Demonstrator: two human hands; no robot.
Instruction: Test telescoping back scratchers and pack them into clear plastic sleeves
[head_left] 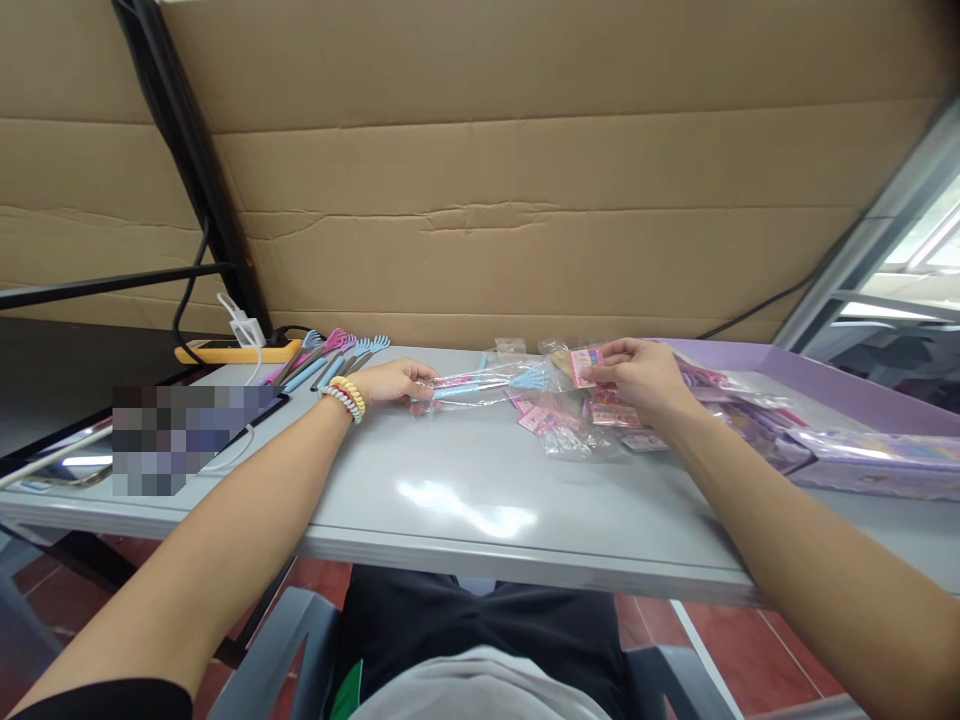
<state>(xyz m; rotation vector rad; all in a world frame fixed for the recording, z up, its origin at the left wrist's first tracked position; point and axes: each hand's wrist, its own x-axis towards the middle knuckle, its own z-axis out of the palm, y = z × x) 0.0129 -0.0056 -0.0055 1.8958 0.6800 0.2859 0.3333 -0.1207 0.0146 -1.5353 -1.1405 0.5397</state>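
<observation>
A blue back scratcher (531, 378) lies inside a long clear plastic bag (480, 383) just above the table. The bag's left end is pinched between the fingers of my left hand (397, 385), which wears beaded bracelets. My right hand (637, 375) pinches a small pink printed card (584, 366) at the right end of the bag; whether the card is fixed to the bag I cannot tell. Under and beside that hand lie several clear bags with pink cards (538, 418). Several loose blue, pink and dark-handled back scratchers (341, 350) rest beyond my left wrist.
A purple box (862, 400) with packaged items stands on the right of the grey table (465, 500). On the left are a yellow power strip (225, 353), a white charger (246, 328) with cable, and a blurred-out device. Cardboard (487, 170) walls the back.
</observation>
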